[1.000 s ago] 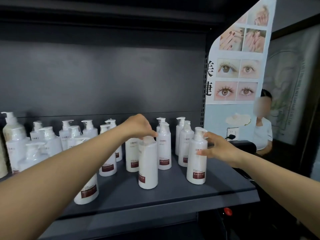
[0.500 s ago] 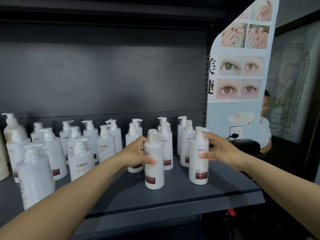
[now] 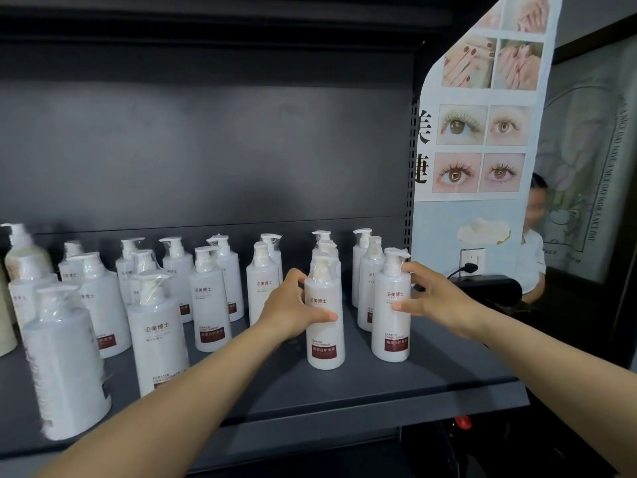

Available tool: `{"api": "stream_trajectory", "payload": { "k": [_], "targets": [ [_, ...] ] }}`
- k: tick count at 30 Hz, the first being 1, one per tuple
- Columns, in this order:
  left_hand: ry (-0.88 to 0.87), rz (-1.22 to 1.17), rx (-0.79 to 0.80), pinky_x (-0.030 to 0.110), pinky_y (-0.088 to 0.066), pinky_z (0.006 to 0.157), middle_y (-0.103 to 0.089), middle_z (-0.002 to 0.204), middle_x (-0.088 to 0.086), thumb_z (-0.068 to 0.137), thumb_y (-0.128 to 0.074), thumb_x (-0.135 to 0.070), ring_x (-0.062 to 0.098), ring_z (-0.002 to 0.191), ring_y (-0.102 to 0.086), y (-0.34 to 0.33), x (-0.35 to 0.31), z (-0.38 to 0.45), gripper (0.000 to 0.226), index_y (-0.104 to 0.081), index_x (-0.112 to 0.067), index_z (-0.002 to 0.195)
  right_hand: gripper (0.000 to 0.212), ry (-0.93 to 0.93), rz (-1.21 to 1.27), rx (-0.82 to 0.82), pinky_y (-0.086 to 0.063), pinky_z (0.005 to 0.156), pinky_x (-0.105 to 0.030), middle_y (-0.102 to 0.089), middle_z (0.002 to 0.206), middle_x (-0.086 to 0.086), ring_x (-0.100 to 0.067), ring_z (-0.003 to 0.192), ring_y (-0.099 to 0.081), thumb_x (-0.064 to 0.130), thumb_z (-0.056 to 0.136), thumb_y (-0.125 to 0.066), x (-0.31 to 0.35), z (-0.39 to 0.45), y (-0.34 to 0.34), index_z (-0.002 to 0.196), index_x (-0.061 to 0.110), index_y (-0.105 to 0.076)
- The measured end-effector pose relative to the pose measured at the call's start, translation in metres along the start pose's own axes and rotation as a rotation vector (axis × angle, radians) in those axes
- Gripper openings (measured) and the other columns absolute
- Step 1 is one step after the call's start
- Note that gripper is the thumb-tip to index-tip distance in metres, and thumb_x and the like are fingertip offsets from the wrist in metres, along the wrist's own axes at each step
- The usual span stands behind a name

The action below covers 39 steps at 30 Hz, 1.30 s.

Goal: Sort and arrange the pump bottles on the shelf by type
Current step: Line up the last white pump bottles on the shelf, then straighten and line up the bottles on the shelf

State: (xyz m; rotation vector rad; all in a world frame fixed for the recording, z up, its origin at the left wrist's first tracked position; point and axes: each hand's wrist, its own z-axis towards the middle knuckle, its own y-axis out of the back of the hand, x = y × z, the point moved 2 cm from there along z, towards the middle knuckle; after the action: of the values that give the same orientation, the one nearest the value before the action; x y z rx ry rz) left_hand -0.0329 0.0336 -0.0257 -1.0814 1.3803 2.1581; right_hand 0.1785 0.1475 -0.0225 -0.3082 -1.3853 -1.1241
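Observation:
Several white pump bottles with dark red labels stand on a dark grey shelf [image 3: 344,401]. My left hand [image 3: 293,312] grips the body of the front middle bottle [image 3: 325,343], thumb across its front. My right hand [image 3: 434,298] holds the front right bottle [image 3: 391,326] from its right side, fingers at the neck and thumb on the body. Both bottles stand upright on the shelf. Behind them are two short rows of matching bottles [image 3: 368,281]. Wider white bottles [image 3: 65,360] crowd the left end.
A black device [image 3: 482,288] with a plugged cable lies at the shelf's right end. A poster [image 3: 482,132] with eye and nail photos hangs on the right. A person in white [image 3: 534,250] sits behind it. A pale green bottle [image 3: 5,326] is at the far left edge.
My left hand dropped from the pump top of the middle bottle to grip its body. My right hand closed in on the right bottle. The view shifted slightly right.

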Motion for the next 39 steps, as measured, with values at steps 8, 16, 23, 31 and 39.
{"api": "stream_trajectory", "payload": {
  "k": [8, 16, 23, 31, 39],
  "targets": [
    [0.005, 0.038, -0.048, 0.035, -0.053, 0.081, -0.061, 0.102, 0.001, 0.063, -0.083, -0.029, 0.021, 0.095, -0.062, -0.008, -0.004, 0.003, 0.062, -0.039, -0.018, 0.106, 0.05, -0.003, -0.005, 0.015, -0.051, 0.077, -0.023, -0.063, 0.115, 0.005, -0.01, 0.1, -0.065, -0.002, 0.081, -0.068, -0.005, 0.003, 0.003, 0.121, 0.024, -0.052],
    [0.005, 0.05, -0.023, 0.031, -0.048, 0.085, -0.057, 0.121, 0.003, 0.068, -0.08, -0.029, 0.015, 0.098, -0.055, -0.005, -0.002, -0.004, 0.07, -0.036, -0.02, 0.122, 0.058, 0.027, -0.102, -0.03, -0.044, 0.075, -0.016, -0.059, 0.114, 0.014, 0.0, 0.098, -0.059, 0.007, 0.08, -0.073, -0.004, 0.0, 0.003, 0.126, 0.029, -0.046],
    [-0.116, 0.136, -0.078, 0.028, -0.047, 0.088, -0.054, 0.12, -0.002, 0.07, -0.079, -0.026, 0.013, 0.101, -0.053, 0.074, 0.004, -0.037, 0.066, -0.044, -0.023, 0.125, 0.053, 0.245, -0.325, -0.411, -0.05, 0.077, -0.029, -0.055, 0.097, 0.002, -0.011, 0.086, -0.055, 0.01, 0.071, -0.081, 0.035, -0.032, -0.006, 0.114, 0.02, -0.053],
    [-0.298, 0.229, -0.308, 0.026, -0.045, 0.093, -0.058, 0.111, -0.002, 0.071, -0.078, -0.02, 0.013, 0.103, -0.055, 0.208, 0.044, -0.093, 0.053, -0.052, -0.019, 0.117, 0.057, 0.402, -0.315, -0.383, -0.048, 0.075, -0.025, -0.053, 0.106, 0.002, -0.018, 0.093, -0.055, 0.013, 0.071, -0.081, 0.112, -0.048, -0.115, 0.116, 0.026, -0.05],
    [-0.289, 0.078, -0.343, 0.021, -0.038, 0.099, -0.055, 0.121, -0.007, 0.072, -0.078, -0.015, 0.007, 0.112, -0.05, 0.28, 0.113, -0.119, 0.057, -0.051, -0.019, 0.123, 0.072, 0.144, -0.195, -0.067, -0.047, 0.099, -0.033, -0.047, 0.127, 0.013, -0.006, 0.121, -0.046, 0.031, 0.071, -0.08, 0.139, -0.04, -0.241, 0.13, 0.035, -0.04]
  ]
}}
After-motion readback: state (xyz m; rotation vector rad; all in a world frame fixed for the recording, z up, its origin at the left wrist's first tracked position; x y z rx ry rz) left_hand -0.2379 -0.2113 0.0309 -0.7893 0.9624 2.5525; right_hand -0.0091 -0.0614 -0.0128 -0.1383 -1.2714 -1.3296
